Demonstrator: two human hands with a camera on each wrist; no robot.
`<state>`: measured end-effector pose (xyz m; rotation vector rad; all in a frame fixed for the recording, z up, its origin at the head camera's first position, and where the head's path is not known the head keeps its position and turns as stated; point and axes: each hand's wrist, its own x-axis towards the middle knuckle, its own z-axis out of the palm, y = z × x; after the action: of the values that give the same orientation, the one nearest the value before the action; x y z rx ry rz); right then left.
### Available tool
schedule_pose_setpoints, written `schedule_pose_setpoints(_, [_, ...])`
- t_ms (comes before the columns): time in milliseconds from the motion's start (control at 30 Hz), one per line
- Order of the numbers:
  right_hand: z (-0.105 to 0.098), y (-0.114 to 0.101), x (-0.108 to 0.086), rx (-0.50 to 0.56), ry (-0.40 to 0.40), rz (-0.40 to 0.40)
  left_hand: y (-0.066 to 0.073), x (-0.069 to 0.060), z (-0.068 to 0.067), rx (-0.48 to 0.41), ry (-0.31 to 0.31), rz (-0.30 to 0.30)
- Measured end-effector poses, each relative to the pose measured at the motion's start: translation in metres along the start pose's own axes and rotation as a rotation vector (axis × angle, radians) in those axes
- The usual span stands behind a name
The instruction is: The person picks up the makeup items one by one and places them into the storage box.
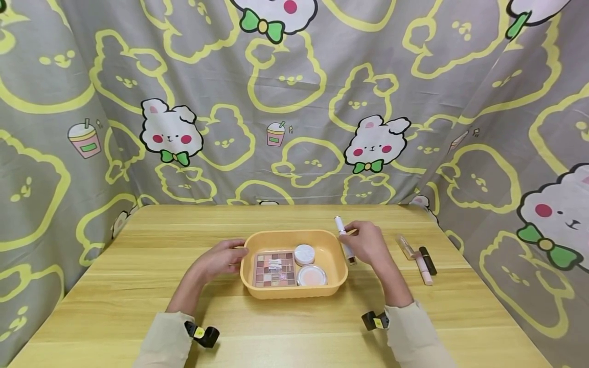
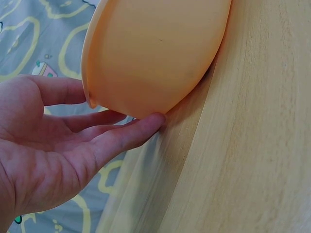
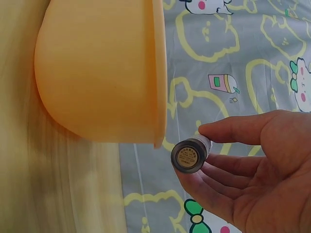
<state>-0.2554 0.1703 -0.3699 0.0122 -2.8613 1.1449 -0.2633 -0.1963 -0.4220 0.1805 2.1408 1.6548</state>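
A yellow plastic basket (image 1: 294, 292) stands on the table, holding an eyeshadow palette (image 1: 262, 271), a round white compact (image 1: 304, 254) and a clear-lidded round compact (image 1: 312, 276). My left hand (image 1: 223, 257) holds the basket's left end, one digit over the rim and others against the outer wall (image 2: 150, 58). Just beyond the basket's right side, my right hand (image 1: 365, 243) pinches a slim white lip gloss tube (image 1: 339, 225) between thumb and fingers. Its dark, round labelled base (image 3: 188, 156) faces the right wrist camera. The tube leans, apart from the basket's rim.
Right of my right hand lie a clear tube (image 1: 405, 247), a pink tube (image 1: 424, 271) and a black tube (image 1: 428, 260), close together on the wooden table (image 1: 294, 337). A grey patterned curtain (image 1: 221, 168) hangs behind and at both sides.
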Motion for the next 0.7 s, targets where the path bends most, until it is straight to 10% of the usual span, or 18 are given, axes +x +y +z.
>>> schedule_pose_setpoints(700, [0.023,-0.015,-0.003,0.003,-0.032,-0.021,0.001,-0.001,0.001,-0.002,0.002,-0.01])
